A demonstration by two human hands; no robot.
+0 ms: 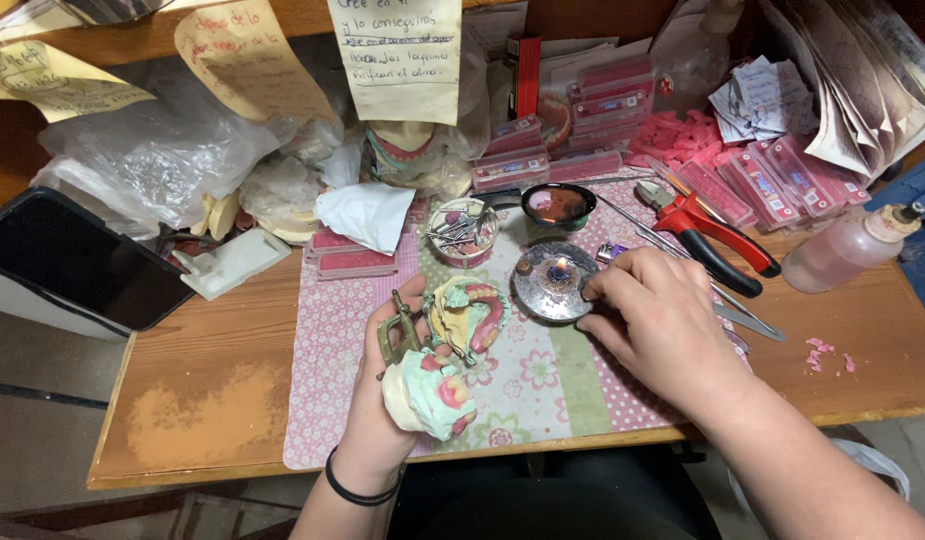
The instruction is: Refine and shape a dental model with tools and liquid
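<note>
Left hand (388, 385) clamped on articulator (433, 355) with plaster casts and pink wax denture, held above floral mat (323, 340) near front edge of wooden surface (203, 390). Black band on left wrist. Right hand (658, 315) curled, fingertips together at rim of round metal burner (553, 283) with small flame at centre; whatever sits between the fingers too hidden to tell. Just behind burner: small dark bowl (558, 205) and cup of tools (461, 232). Red pliers (708, 230) right of burner, touching mat. Clear bottle (848, 248) at far right. Pink wax boxes (608, 110) stacked at back. Dark tablet (78, 260) at left edge.
</note>
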